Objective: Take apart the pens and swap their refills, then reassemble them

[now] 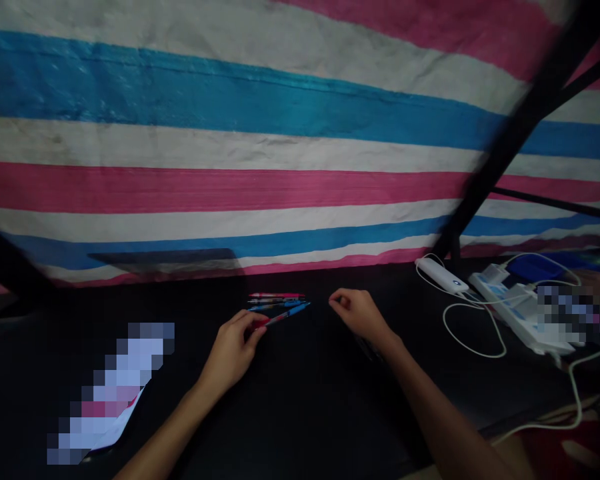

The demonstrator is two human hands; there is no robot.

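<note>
My left hand [236, 347] is closed, thumb and fingertips pinching a pen [289, 313] with a blue tip end that points right and away from me. Just beyond it on the black table lie a red pen [277, 295] and a blue pen [267, 307], close together, with something dark between them. My right hand [361, 313] hovers to the right of the pens, fingers curled and pinched together. Whether anything sits between those fingers cannot be seen. Some thin dark objects [366, 348] show beneath the right wrist, too dim to name.
At the left lies a lit phone-like screen [123, 393], mostly blurred out. On the right are a white power strip [525, 317] with plugs, a white device [443, 275] and looping white cables [480, 355]. Striped sheeting [260, 190] hangs behind, beside a dark slanted bar [500, 143].
</note>
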